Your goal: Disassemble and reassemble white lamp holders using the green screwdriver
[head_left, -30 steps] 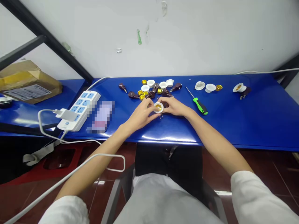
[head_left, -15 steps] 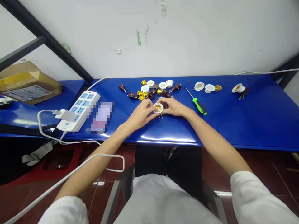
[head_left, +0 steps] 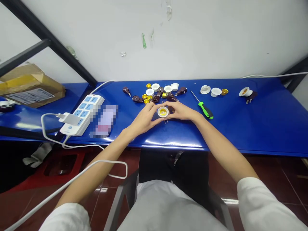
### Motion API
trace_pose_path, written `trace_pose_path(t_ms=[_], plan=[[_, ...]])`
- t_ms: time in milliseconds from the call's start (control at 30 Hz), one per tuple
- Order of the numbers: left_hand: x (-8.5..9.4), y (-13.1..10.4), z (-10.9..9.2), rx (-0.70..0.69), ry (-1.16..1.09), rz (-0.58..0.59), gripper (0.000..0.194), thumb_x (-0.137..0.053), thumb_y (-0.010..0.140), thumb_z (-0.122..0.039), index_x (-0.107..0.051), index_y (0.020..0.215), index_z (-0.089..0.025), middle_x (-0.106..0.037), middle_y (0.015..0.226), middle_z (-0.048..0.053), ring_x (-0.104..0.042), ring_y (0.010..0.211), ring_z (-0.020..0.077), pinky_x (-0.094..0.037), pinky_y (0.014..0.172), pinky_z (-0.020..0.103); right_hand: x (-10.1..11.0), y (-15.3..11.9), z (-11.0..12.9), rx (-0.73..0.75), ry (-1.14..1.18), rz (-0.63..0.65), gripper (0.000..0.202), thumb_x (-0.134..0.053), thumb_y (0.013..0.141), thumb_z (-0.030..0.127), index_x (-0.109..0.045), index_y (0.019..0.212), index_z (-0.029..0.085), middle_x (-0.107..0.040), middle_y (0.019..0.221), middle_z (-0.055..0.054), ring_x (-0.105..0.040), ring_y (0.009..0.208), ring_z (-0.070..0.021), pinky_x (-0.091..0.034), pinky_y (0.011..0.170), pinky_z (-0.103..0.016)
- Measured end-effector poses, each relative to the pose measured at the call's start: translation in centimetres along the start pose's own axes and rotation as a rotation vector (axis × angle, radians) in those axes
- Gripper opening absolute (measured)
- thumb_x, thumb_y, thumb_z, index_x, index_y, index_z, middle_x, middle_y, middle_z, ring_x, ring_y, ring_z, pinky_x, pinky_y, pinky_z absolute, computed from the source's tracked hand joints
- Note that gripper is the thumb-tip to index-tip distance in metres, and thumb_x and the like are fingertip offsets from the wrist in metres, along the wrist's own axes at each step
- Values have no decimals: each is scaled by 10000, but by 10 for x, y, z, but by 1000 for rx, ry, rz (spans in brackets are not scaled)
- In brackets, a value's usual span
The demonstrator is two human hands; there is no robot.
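Between my hands, a white-rimmed lamp socket (head_left: 163, 112) with a gold threaded shell inside faces up, and metal plug pins poke out below it. My left hand (head_left: 145, 118) curls its fingers and thumb around the socket's left side. From the other side, my right hand (head_left: 180, 111) grips the rim with thumb and forefinger. Just beyond them lie dark brown plug bases (head_left: 137, 99), gold screw shells (head_left: 149, 91) and white socket rings (head_left: 155, 87) in a loose group. The underside of the held socket is mostly hidden.
A green-and-black screwdriver (head_left: 205, 110) lies right of my hands. Further right are a white ring (head_left: 216, 92), a gold shell (head_left: 224, 92) and an assembled socket (head_left: 245, 92). At left are a power strip (head_left: 83, 115), a blurred phone (head_left: 105, 121), a taped box (head_left: 31, 86) and a white cable (head_left: 72, 181).
My left fingers have come out of the socket's opening and now rest at its rim, so the gold inside shows more fully. My right hand stays at the rim.
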State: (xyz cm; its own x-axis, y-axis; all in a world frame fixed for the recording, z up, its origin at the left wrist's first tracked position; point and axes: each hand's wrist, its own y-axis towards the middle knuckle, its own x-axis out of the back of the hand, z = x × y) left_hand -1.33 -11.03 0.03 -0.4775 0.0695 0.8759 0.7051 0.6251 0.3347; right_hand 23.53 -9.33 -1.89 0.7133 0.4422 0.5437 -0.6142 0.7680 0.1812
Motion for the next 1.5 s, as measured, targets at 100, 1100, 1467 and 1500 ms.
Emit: trace_pose_path(t_ms=[100,1100,1467,1500], plan=[[0,-1,1,18,-1,7,540,-632,1027,-472,-514,1497,-233,-580,1103,95,-614,1004,245,-560,920,406,1,-1,1,-12,-13,2,573,-834,853,381,-675,1375,206,-758,1234,-85,-680,958,-232,-557,899,-379],[38,153,16,11,-173,-67,251,-669,970,-344,-740,1137,-172,-660,895,41,-559,774,144,-462,775,299,45,-18,-2,-403,-404,-158,75,-781,878,259,-748,879,191,-770,864,-61,-668,759,-200,-475,715,-321],[-4,149,24,60,-321,-146,202,-641,991,-313,-739,1107,-179,-677,855,21,-555,750,135,-471,755,281,37,-15,-11,-425,-425,-95,139,-712,890,86,-750,885,220,-791,930,-79,-714,863,-254,-513,806,-366],[-5,144,29,81,-324,-162,201,-640,991,-316,-741,1099,-179,-679,849,19,-557,748,136,-474,753,280,37,-15,-12,-420,-429,-92,148,-705,888,79,-750,881,219,-791,939,-81,-715,874,-257,-516,814,-370]])
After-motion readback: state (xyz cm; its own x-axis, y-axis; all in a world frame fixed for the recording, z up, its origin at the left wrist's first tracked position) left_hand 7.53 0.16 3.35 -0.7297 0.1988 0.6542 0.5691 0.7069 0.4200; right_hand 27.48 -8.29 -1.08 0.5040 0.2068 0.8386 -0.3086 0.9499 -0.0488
